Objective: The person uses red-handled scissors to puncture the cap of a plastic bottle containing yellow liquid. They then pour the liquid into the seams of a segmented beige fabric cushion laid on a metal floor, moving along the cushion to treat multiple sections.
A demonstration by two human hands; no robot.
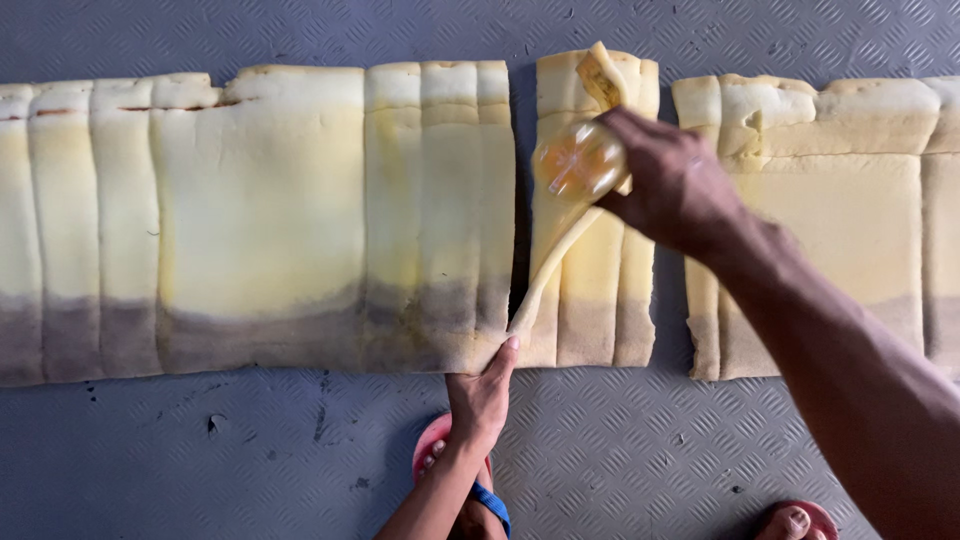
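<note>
Seen from above: a row of pale yellow foam sheets [265, 215] laid side by side on a grey checker-plate metal floor [640, 450], each sheet cream at the far end and stained grey-brown at the near end.

Landmark: the narrow foam stack [600, 300] standing alone near the middle of the row, with dark gaps of floor on either side.

Right hand [670, 185] reaching in over the far half of that stack, fingers wrapped around a small clear plastic bottle [578, 160] with orange-tinted contents, bottle tipped toward the stack's left edge. Closed firmly on the bottle, wrist and forearm running off toward the lower right corner.

Left hand [482, 395] just off the near left corner of the stack, fingertips pinching the bottom end of a thin foam strip [550, 270]. Strip peeled away from the stack's left face, curving from the pinched corner up toward the bottle, its top end folded over at the stack's far edge.

Left of the stack: the wide run of foam sheets, touching one another, near ends roughly in line. Right of the stack: another group of foam slabs [850, 200], ragged along the far edge, separated by a strip of bare floor.

Nearer than the stack: a foot in a pink sandal [432, 450] with a blue strap under the left forearm, and toes of a second foot [795, 520] at the bottom edge.
</note>
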